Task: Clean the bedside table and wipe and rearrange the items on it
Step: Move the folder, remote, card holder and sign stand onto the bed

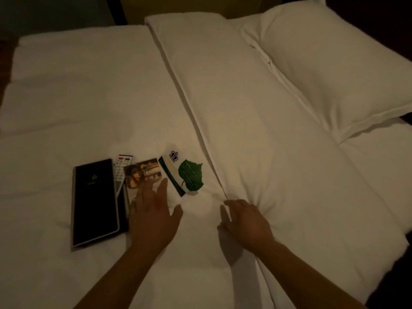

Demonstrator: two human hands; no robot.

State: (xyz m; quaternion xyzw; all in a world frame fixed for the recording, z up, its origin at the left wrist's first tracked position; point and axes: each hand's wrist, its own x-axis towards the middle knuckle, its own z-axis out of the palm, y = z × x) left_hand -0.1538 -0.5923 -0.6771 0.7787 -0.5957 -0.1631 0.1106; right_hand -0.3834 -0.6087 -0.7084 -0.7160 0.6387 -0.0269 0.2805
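On the white duvet, my left hand lies flat, fingers spread, on the brochure beside folder, remote and leaf card, right hand open and seemingly empty; items parked here, the table, out of view, wants wiping next.

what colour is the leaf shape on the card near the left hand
Dark green, on a white card, seen in the head view.

Dim warm light, soft blur, dark corners (wide-angle bend)
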